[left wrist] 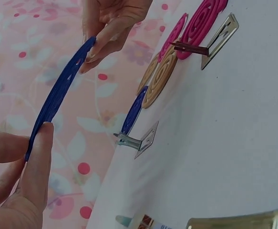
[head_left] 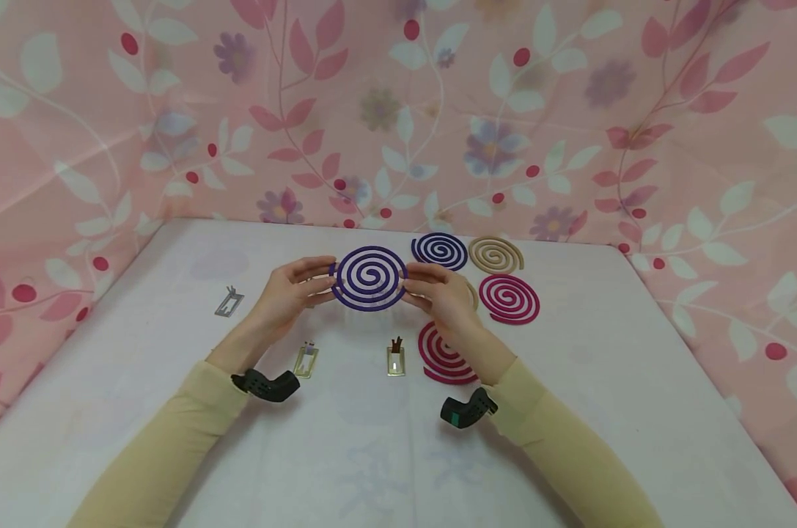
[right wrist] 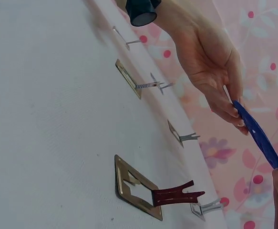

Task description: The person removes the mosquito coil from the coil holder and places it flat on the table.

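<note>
A dark blue mosquito coil (head_left: 372, 277) is held up above the table between both hands, its spiral facing the head camera. My left hand (head_left: 294, 290) pinches its left edge between thumb and fingers. On the opposite edge, my right hand (head_left: 443, 295) pinches it the same way. From the left wrist view the coil (left wrist: 62, 93) appears nearly edge-on and slightly bowed. Below the hands, a metal coil stand (head_left: 396, 361) with a reddish-brown prong and a brass-coloured stand (head_left: 305, 364) with a pale prong lie on the table.
Behind the right hand lie another blue coil (head_left: 440, 251), a tan coil (head_left: 495, 255) and a pink coil (head_left: 509, 298). A second pink coil (head_left: 438, 352) is partly covered by the right wrist. A silver stand (head_left: 229, 303) lies left. Floral cloth (head_left: 398, 110) hangs behind the table.
</note>
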A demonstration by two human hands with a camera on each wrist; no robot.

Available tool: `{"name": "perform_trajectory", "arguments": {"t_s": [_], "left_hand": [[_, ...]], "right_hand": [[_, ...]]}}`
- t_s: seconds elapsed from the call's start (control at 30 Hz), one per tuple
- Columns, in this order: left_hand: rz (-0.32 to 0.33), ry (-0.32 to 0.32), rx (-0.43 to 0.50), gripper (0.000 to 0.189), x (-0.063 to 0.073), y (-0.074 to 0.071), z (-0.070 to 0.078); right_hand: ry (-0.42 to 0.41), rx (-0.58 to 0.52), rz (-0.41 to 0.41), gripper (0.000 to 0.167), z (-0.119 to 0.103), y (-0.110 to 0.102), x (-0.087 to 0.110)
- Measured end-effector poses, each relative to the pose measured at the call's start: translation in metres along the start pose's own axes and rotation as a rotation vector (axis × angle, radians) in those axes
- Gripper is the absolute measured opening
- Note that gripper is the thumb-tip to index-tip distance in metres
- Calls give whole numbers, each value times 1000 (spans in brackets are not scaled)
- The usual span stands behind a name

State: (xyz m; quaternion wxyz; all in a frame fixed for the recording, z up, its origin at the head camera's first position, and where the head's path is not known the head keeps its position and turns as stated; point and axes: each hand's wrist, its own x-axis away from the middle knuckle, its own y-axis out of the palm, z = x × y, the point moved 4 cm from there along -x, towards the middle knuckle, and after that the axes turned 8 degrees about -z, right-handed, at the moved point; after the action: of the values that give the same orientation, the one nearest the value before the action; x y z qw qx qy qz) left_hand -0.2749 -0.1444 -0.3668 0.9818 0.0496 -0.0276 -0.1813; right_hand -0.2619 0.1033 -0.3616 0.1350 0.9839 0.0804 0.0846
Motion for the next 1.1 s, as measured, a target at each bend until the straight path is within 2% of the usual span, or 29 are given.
{"name": "perform_trajectory", "arguments": {"t_s": [0.23,0.5,0.7,1.1], "left_hand": [[-1,19,26,49,0,16,-3],[6,-3,38,48,2,31,-6],[-17,0,14,48,4,41,-8],[-12,-12,51,47,4,60,-17]], "right_hand": [[21,16,-25,38,1,-15,8],[7,21,-16,35,1,-26,16],[-10,35,-23,35,1,-33,22],[19,56,-14,40,3,-52,35]]}}
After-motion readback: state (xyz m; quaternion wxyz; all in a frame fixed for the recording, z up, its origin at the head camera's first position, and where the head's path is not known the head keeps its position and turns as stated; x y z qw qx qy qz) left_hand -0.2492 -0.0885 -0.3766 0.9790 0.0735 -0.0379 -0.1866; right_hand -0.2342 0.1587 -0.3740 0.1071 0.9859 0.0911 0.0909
